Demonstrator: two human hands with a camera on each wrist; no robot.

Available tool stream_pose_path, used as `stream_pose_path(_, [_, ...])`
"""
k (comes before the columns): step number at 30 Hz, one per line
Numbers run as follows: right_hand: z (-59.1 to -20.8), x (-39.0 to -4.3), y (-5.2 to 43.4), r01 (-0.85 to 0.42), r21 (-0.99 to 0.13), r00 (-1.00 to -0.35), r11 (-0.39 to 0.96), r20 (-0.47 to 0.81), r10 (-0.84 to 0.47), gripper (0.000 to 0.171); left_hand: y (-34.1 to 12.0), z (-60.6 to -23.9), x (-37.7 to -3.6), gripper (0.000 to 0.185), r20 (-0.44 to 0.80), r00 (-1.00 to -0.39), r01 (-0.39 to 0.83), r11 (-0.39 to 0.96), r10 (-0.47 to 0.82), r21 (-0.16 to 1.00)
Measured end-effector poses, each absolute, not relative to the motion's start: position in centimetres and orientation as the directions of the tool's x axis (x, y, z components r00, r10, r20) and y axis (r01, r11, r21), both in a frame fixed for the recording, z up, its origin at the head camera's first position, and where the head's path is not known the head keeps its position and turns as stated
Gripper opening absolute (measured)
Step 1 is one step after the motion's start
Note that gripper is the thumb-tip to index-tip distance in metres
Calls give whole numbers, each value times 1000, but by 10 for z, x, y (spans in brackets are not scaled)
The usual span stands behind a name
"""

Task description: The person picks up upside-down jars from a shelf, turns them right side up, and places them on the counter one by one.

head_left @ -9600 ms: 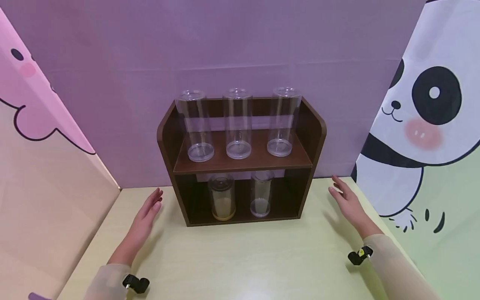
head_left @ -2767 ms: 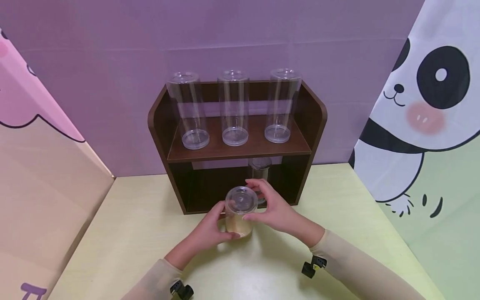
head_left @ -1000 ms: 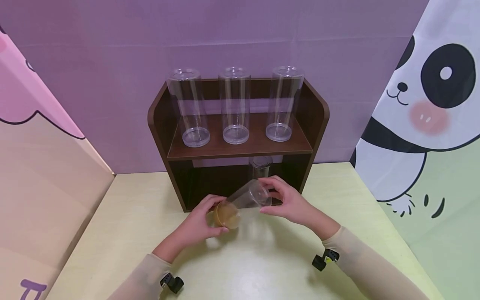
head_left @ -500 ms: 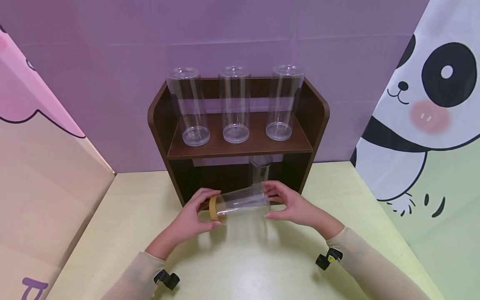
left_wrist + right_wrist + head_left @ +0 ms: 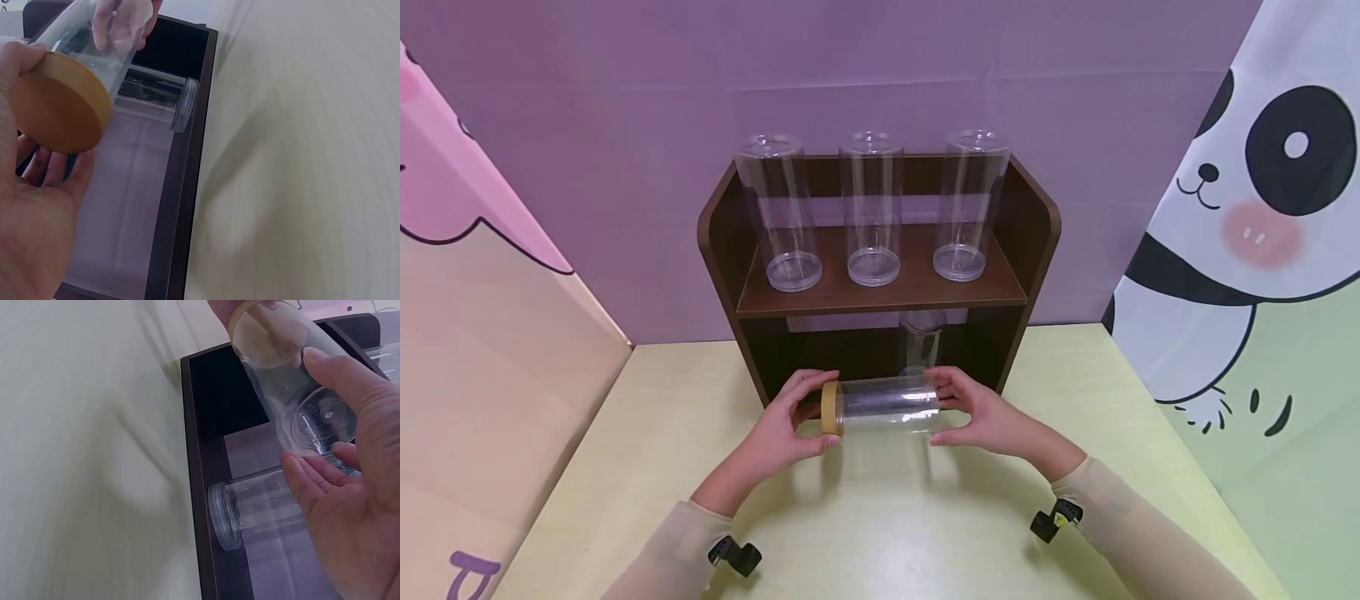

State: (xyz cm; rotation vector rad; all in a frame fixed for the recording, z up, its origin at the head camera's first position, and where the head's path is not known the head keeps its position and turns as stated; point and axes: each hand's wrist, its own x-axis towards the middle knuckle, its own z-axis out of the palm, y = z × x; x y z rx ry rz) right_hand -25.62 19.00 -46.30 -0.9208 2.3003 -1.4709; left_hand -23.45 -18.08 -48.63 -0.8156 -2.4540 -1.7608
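Observation:
A clear plastic jar [image 5: 887,403] with a tan lid [image 5: 830,407] lies sideways in the air, in front of the lower shelf. My left hand [image 5: 786,425] grips the lid end, fingers behind and thumb in front. Around the clear base, my right hand [image 5: 981,414] curls its fingers and thumb. From the left wrist, the flat top of the tan lid [image 5: 59,103] faces the camera. The jar's round bottom [image 5: 319,419] shows in the right wrist view, and nothing is seen inside the jar.
Behind the hands stands a dark brown two-tier shelf [image 5: 880,304]. Three tall clear jars [image 5: 795,212] stand on its upper level. Another clear jar [image 5: 921,337] is on the lower level, partly hidden by the held jar. The pale table [image 5: 880,525] extends in front.
The lidded jar has left the lower shelf. Held upright earlier with its base up, it has since been tipped onto its side, lid to the left. Both hands came inward from the sides.

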Motion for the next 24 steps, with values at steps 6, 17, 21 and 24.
stream_pose_path(6, [-465,-255,188,-373,-885,-767,278,125,-630,91,-181,-488,-235,89,314,-860,415,195,402,888])
stream_pose_path(17, [-477,-252,182,-345,-903,-747,255,100,-657,85,-183,-477,-237,84,381,-844,458,137,377,878])
stream_pose_path(21, [-485,-251,178,-351,-895,-743,276,87,-664,83,-182,-469,-238,83,388,-843,473,168,373,865])
stream_pose_path(24, [-490,-250,174,-344,-897,-738,276,76,-671,82,-180,-465,-239,82,421,-822,510,166,382,844])
